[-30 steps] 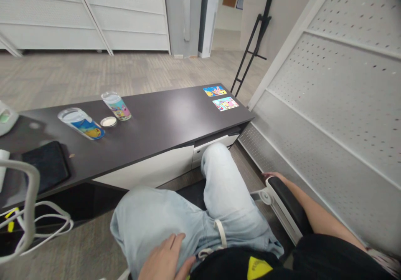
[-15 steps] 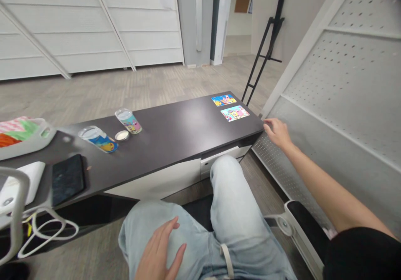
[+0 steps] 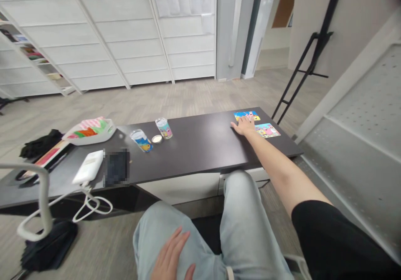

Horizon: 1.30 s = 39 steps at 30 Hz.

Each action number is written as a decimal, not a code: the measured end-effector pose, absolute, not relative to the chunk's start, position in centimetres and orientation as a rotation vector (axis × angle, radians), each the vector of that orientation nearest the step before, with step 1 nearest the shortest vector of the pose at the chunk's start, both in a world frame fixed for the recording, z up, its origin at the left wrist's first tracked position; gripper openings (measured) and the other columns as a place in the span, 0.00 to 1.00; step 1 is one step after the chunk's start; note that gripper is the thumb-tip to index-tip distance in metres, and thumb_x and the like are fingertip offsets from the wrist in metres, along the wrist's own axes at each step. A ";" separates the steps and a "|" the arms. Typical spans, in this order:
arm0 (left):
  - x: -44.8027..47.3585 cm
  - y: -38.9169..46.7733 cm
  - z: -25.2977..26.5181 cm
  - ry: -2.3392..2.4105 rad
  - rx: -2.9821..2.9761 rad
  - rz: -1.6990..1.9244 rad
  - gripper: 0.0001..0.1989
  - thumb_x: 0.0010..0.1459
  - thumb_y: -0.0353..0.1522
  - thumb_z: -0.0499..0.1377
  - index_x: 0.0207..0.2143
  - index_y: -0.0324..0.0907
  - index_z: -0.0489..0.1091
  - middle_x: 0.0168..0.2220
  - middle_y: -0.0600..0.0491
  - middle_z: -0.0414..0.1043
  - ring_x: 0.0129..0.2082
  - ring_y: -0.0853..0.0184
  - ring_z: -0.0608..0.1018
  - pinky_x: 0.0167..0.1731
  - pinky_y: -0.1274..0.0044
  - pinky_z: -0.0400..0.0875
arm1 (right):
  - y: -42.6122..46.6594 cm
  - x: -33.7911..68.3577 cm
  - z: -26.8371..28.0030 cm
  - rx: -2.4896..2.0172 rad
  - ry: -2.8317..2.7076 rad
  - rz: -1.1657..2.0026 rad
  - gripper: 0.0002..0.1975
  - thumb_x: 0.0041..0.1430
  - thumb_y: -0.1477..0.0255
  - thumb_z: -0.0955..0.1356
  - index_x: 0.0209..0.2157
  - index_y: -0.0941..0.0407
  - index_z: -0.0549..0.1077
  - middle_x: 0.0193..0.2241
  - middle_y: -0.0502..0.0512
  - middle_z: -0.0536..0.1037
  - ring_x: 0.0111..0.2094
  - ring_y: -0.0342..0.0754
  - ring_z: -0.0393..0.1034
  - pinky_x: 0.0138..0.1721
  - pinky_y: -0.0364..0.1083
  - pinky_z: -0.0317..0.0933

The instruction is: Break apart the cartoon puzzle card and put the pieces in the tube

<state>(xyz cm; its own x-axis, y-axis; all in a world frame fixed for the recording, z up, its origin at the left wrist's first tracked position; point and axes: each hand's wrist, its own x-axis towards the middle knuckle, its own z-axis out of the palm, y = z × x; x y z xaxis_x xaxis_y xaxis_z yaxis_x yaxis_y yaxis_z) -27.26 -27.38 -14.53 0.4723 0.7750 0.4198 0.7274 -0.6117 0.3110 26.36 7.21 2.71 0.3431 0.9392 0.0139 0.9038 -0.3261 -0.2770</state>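
The right hand (image 3: 244, 126) hides part of the blue card (image 3: 243, 113); the bottom edge crops the left hand (image 3: 172, 255).

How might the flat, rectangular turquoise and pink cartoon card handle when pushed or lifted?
The card looks thin, so probably light. Lying flat without visible curl, it seems fairly stiff. The smooth, dark tabletop may let it slide.

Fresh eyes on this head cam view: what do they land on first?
Probably the right hand, stretched over the near edge of the blue picture card at the right end of the dark table, a pink-and-turquoise card beside it. Next, the blue cup and pink-and-turquoise cup left of the table's middle. Farther left, the white basket with red, orange and green contents.
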 end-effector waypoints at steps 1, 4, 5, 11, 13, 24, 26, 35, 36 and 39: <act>-27.0 -27.0 -13.4 1.352 2.572 0.842 0.45 0.78 0.36 0.60 0.92 0.67 0.57 0.72 0.47 0.91 0.76 0.45 0.90 0.68 0.54 0.97 | 7.0 25.3 2.4 -2.335 -1.716 0.242 0.29 0.93 0.52 0.72 0.82 0.51 0.80 0.88 0.72 0.73 0.88 0.71 0.66 0.93 0.76 0.52; -25.5 -25.1 -9.1 1.269 2.500 0.896 0.47 0.75 0.41 0.67 0.91 0.73 0.61 0.74 0.51 0.90 0.77 0.43 0.89 0.69 0.51 0.97 | 5.7 21.1 1.2 -2.179 -1.886 0.295 0.36 0.93 0.50 0.65 0.87 0.53 0.75 0.89 0.74 0.71 0.94 0.69 0.54 0.96 0.68 0.29; -24.8 -24.3 -7.4 1.302 2.455 0.849 0.44 0.76 0.41 0.67 0.90 0.74 0.64 0.76 0.52 0.88 0.80 0.45 0.86 0.73 0.50 0.94 | 5.2 19.5 0.7 -2.116 -1.934 0.305 0.38 0.93 0.49 0.64 0.89 0.56 0.73 0.89 0.74 0.71 0.93 0.69 0.54 0.96 0.68 0.29; -20.8 -17.5 0.1 1.380 2.255 0.700 0.32 0.83 0.43 0.61 0.83 0.50 0.74 0.84 0.38 0.78 0.88 0.48 0.77 0.91 0.48 0.72 | 2.2 11.5 -1.3 -1.796 -2.122 0.376 0.35 0.88 0.41 0.66 0.87 0.33 0.74 0.88 0.52 0.75 0.92 0.64 0.59 0.97 0.63 0.37; -19.9 -14.6 1.1 1.423 2.224 0.726 0.33 0.82 0.44 0.59 0.84 0.48 0.70 0.86 0.35 0.75 0.90 0.48 0.74 0.92 0.47 0.69 | 1.7 11.0 -1.6 -1.784 -2.092 0.387 0.38 0.87 0.40 0.66 0.90 0.30 0.69 0.91 0.48 0.71 0.94 0.62 0.56 0.97 0.64 0.37; -14.6 1.7 1.4 1.485 2.246 0.614 0.44 0.78 0.53 0.73 0.82 0.40 0.66 0.87 0.28 0.70 0.92 0.37 0.70 0.92 0.47 0.66 | 0.5 15.1 -1.1 -1.823 -2.037 0.433 0.42 0.78 0.36 0.74 0.85 0.34 0.74 0.90 0.55 0.72 0.91 0.70 0.62 0.92 0.72 0.55; -14.5 4.0 1.0 1.490 2.247 0.561 0.53 0.71 0.59 0.79 0.83 0.43 0.64 0.90 0.29 0.65 0.94 0.31 0.64 0.93 0.40 0.61 | 0.9 15.1 -1.0 -1.845 -2.034 0.453 0.50 0.74 0.33 0.77 0.89 0.34 0.69 0.93 0.54 0.66 0.93 0.69 0.58 0.93 0.70 0.54; -14.7 9.0 1.8 1.518 2.268 0.396 0.61 0.51 0.69 0.85 0.74 0.46 0.73 0.84 0.34 0.71 0.90 0.28 0.69 0.91 0.39 0.60 | 4.5 15.5 -0.8 -1.891 -2.042 0.517 0.56 0.65 0.36 0.85 0.84 0.43 0.72 0.89 0.69 0.69 0.89 0.76 0.61 0.91 0.67 0.52; -14.6 9.3 2.0 1.526 2.269 0.384 0.61 0.49 0.70 0.85 0.73 0.47 0.74 0.83 0.34 0.72 0.89 0.28 0.70 0.90 0.39 0.62 | 4.7 15.6 -0.9 -1.893 -2.040 0.515 0.54 0.64 0.37 0.85 0.82 0.43 0.74 0.87 0.69 0.70 0.88 0.76 0.62 0.90 0.67 0.53; -14.1 10.1 2.5 1.536 2.283 0.343 0.59 0.43 0.70 0.87 0.65 0.47 0.76 0.78 0.37 0.74 0.86 0.26 0.73 0.87 0.37 0.66 | 5.0 15.6 -1.3 -1.895 -2.030 0.501 0.52 0.62 0.38 0.87 0.77 0.47 0.75 0.84 0.69 0.74 0.85 0.74 0.65 0.88 0.64 0.55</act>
<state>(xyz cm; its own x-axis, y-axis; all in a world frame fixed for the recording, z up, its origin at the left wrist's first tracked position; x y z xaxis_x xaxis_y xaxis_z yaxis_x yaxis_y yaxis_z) -14.11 10.14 2.47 0.3770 0.9262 -0.0027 0.8369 -0.3394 0.4294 15.64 5.04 -1.27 -0.0703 0.9975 -0.0064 0.8858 0.0595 -0.4602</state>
